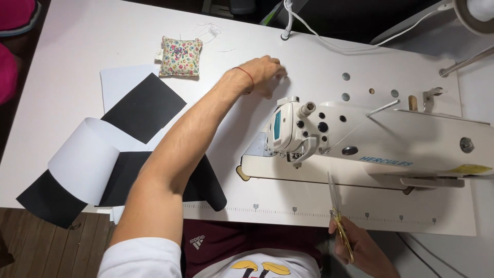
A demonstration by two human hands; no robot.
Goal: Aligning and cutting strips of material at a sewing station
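Note:
My left hand (263, 73) reaches far across the white table (72, 62), fingers curled down on the surface just behind the head of the white sewing machine (391, 144); whether it pinches anything is hidden. A red thread band circles that wrist. My right hand (360, 249) stays near my body at the table's front edge, holding gold-handled scissors (337, 211) with the blades pointing up toward the machine bed.
A floral pincushion (180, 56) sits at the back left. Black and white sheets of fabric or paper (139, 108) lie and curl at the left, partly under my forearm. A white cable (309, 28) runs from a hole at the table's back edge. A lamp head (476, 13) hangs at the top right.

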